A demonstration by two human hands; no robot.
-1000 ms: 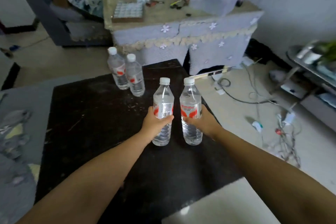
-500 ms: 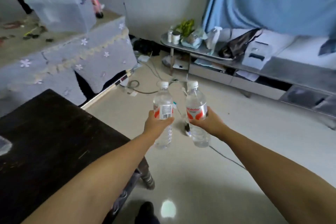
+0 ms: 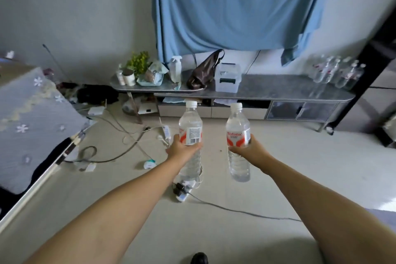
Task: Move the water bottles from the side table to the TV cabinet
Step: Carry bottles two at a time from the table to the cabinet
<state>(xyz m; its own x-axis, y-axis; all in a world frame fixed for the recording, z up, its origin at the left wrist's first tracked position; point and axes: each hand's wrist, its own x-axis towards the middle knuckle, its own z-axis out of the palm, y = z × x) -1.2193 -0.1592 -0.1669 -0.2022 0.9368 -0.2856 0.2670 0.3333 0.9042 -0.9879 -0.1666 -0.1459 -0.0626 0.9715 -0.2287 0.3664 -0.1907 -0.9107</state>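
- Carrying one bottle per hand, you halved the trips: your left hand (image 3: 182, 152) grasped the left bottle (image 3: 190, 133) at its label, your right hand (image 3: 246, 150) the right bottle (image 3: 238, 135) likewise.
- You held both upright over the floor, apart, likely so they wouldn't knock.
- Cables (image 3: 132, 141) lay ahead.
- Beyond stood the cabinet (image 3: 278, 90), more bottles (image 3: 336, 73) grouped at its right end.

Bottles (image 3: 190, 133) (image 3: 238, 135): clear, white caps, red/white labels. Curtain (image 3: 235, 6) blue. Cabinet (image 3: 278, 90) grey. Cloth (image 3: 32, 118) grey w/ white flowers.
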